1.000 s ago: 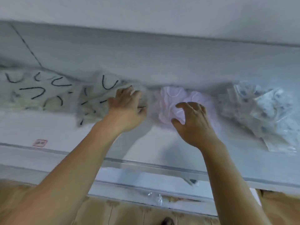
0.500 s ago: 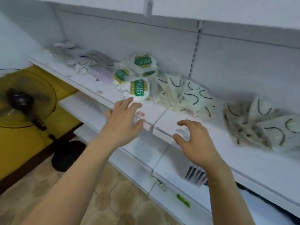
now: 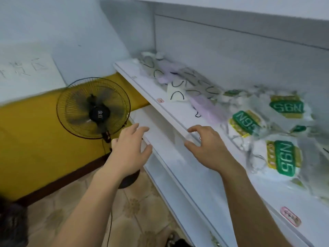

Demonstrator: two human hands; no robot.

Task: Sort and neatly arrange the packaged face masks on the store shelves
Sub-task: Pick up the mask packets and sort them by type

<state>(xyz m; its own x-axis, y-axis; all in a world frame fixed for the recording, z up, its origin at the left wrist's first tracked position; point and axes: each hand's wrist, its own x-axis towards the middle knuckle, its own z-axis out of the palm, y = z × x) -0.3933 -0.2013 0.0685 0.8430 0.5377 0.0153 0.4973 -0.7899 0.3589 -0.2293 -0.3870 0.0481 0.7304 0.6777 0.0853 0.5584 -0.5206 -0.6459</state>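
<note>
1. Head view, hands: the left hand hovers with fingers loosely spread and holds nothing, out in front of the front lip of the white metal store shelf. The right hand is likewise empty, with fingers half-curled in a reaching claw just over the same lip. Neither touches a pack.

2. Head view, goods: the clear-wrapped white mask packs with green and yellow N95 labels lie on the shelf to the right of the right hand, near it and heaped at mixed angles. Farther along the shelf, ahead of both hands and up to the left, sits the jumble of loose white and pale lilac masks with black ear loops, stretched lengthwise along the board towards the wall end.

3. Head view, judgement: the right hand is plainly the nearer to either pile; the left hand would have to cross over the lip first. The jumble likely needs both hands.

4. Head view, surroundings: a black-caged pedestal fan stands on the floor left of the shelving.
</note>
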